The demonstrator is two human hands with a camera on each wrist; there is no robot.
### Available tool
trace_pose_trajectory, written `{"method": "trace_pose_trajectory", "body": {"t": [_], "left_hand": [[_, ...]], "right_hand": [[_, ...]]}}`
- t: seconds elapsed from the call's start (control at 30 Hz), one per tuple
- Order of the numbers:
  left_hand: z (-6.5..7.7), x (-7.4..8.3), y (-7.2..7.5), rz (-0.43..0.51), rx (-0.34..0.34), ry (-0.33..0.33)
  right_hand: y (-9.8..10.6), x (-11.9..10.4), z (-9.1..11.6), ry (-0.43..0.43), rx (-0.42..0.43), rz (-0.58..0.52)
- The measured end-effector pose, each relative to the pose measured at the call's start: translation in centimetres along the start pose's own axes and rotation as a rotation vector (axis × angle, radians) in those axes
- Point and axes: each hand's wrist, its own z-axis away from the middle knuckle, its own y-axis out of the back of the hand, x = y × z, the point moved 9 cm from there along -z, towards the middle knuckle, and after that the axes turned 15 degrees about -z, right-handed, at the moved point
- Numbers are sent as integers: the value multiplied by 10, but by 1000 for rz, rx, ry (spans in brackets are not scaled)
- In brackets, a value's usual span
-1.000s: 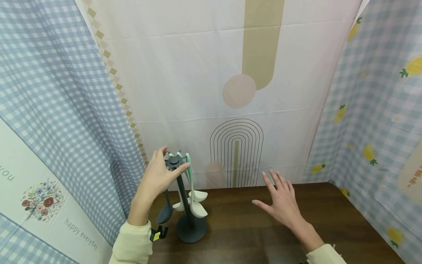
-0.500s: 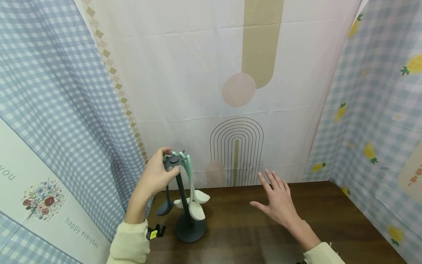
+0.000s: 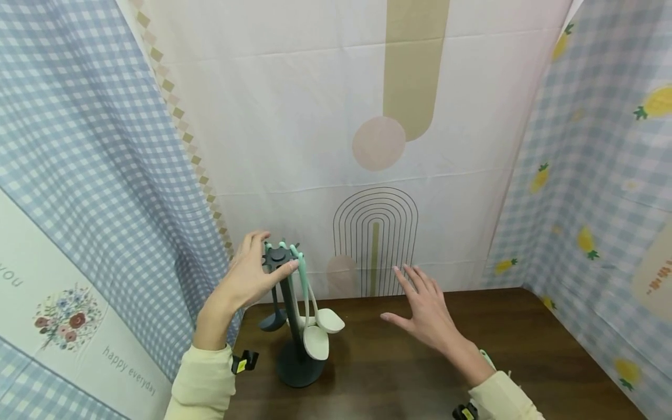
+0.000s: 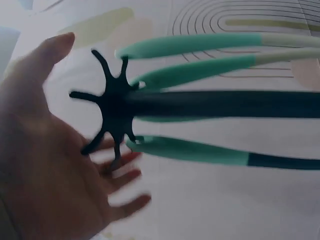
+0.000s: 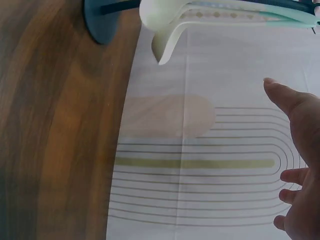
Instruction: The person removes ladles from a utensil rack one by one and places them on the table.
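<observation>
A dark utensil stand (image 3: 289, 303) rises from a round base on the table, its pronged top (image 4: 118, 104) hung with several utensils that have mint-green handles. Among them are a white ladle (image 3: 317, 343), a second white ladle (image 3: 331, 321) and a dark ladle (image 3: 273, 321). Thumb and fingers of my left hand (image 3: 247, 277) spread around the pronged top; the left wrist view has the thumb apart from the prongs, while fingers pass behind them. To the right of the stand, my right hand (image 3: 431, 315) hovers with fingers extended, holding nothing.
The brown wooden table (image 3: 378, 361) ends at a patterned white cloth (image 3: 294, 146) behind it. Checked blue curtains (image 3: 173, 245) close the left side, with a pineapple-print curtain (image 3: 572, 192) on the right. A small mint-green piece (image 3: 487, 357) shows behind the right forearm.
The hanging utensils have turned about the post: the dark ladle swung rearward, the white ones frontward. My left thumb drew in, then spread again. My right hand moved left.
</observation>
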Motion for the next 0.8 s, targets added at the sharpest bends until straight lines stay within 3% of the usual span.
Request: {"method": "trace_pose_trajectory", "body": {"t": [0.13,0.3,0.5,0.8], "left_hand": [[0,2,2,-128,26,87],[0,4,-3,-145,48,140],[-2,3,-6,-131,95,103],[-13,-4,-8,-90,121,43]], "right_hand": [[-2,-12,-9,6,0,-67],[-6,-35,-21,37,17,-180],[-12,-55,-32,40,23,-303],[-19,-74,-46,3,10,-403]]}}
